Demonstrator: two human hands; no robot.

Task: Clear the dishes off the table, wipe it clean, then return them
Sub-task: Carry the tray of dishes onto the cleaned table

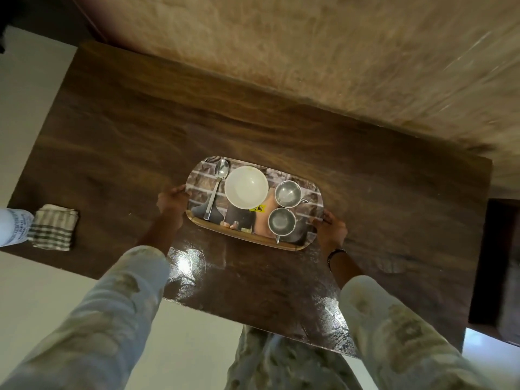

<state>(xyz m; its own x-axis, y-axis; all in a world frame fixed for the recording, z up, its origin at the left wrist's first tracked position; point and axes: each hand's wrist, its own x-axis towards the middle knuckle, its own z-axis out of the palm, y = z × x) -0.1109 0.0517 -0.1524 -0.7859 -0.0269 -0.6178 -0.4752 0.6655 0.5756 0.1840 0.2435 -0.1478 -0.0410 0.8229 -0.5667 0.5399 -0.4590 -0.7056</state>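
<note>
tray (315, 190) mid-table (126, 122); on it spoon (216, 187) left, bowl (246, 187), cups (287, 193) right.

Dim, warm indoor light. An overhead source throws a bright glare patch on the glossy surface (187, 263) near its front edge, with a fainter sheen further right. The rug (337, 66) beyond is streaked with motion blur, strongest at right. Wide-angle bending skews the edges; the sleeves (107, 319) look soft.
</note>
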